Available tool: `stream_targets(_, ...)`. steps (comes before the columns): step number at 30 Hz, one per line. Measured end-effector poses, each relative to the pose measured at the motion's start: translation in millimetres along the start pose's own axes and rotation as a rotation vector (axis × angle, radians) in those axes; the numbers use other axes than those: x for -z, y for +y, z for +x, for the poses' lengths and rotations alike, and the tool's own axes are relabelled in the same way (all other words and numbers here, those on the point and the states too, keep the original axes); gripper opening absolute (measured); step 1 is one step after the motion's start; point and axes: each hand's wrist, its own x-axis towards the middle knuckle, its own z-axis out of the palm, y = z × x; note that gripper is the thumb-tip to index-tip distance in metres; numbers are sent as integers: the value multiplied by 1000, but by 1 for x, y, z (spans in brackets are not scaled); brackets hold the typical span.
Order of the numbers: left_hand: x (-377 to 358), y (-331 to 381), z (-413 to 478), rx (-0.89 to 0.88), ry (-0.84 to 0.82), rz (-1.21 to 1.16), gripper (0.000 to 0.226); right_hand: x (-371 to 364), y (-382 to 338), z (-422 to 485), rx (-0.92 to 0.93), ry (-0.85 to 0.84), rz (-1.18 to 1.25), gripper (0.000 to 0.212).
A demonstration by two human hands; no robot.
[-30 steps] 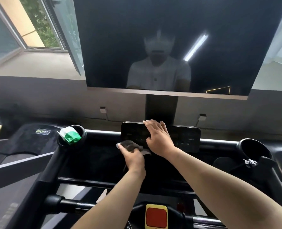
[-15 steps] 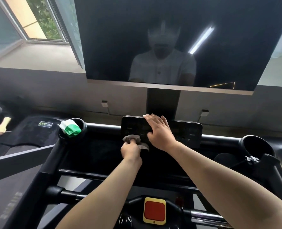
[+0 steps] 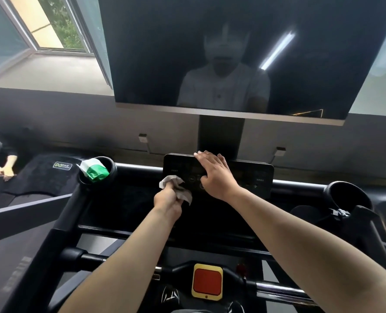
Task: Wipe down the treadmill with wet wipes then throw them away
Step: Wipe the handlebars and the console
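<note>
A black treadmill console (image 3: pixel 250 177) with a small control panel stands in front of me under a large dark screen (image 3: pixel 244 53). My left hand (image 3: pixel 168 199) grips a crumpled grey-white wet wipe (image 3: pixel 176 186) against the panel's lower left part. My right hand (image 3: pixel 214 172) lies flat on the middle of the panel with its fingers spread and straight. A green and white wipe pack (image 3: pixel 95 171) sticks out of the left cup holder (image 3: pixel 112 171).
An empty cup holder (image 3: pixel 345 193) sits at the console's right end. A red stop button on a yellow plate (image 3: pixel 207 281) is low in the middle. Another person's hand (image 3: pixel 5 168) rests on the neighbouring treadmill at the left. Windows are at the upper left.
My left hand has moved the wipe a little up and along the panel's lower left. My right hand has stayed on the panel. The camera has tilted slightly.
</note>
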Motion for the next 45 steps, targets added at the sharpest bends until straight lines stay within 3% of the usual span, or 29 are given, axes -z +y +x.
stream_targets(8, -14, -22, -22, 203, -284, -78, 28, 9, -2, 2, -10, -54, 13, 75)
stream_targets(12, 1, -26, -27, 183, -287, 91, 28, 12, 0, 2, -5, -67, 35, 73)
stream_targets(15, 24, -18, -17, -39, -119, 308, 19, 14, 3, 2, -2, -52, 60, 70)
stream_targets(19, 45, -6, -3, -596, 167, 565, 30, 16, 4, -10, -94, 101, 83, 63)
stream_targets(21, 48, -4, 1, -848, 113, 657, 41, 15, 7, -21, -164, 196, 61, 60)
stream_targets(24, 35, -5, 2, -1139, -146, 933, 53, 14, 13, -31, -163, 202, 41, 60)
stream_targets(26, 26, -7, 7, -1142, -274, 1191, 56, 17, 15, -32, -147, 185, 33, 61)
stream_targets(29, 16, -9, 15, -1085, -268, 1474, 63, 20, 20, -32, -122, 165, 39, 64)
stream_targets(32, 6, -8, 18, -1270, -365, 1602, 79, 21, 26, -34, -104, 144, 56, 67)
stream_targets(36, 12, -21, 20, -1424, -638, 1686, 81, 18, 27, -33, -105, 165, 76, 67)
stream_targets(39, 35, -41, 31, -1522, -744, 1734, 81, 15, 28, -33, -108, 183, 81, 66)
stream_targets(43, 47, -39, 42, -1629, -782, 1779, 71, 14, 30, -34, -112, 182, 84, 67)
stream_targets(45, 40, -24, 42, -1540, -637, 1755, 63, 13, 29, -34, -113, 181, 90, 67)
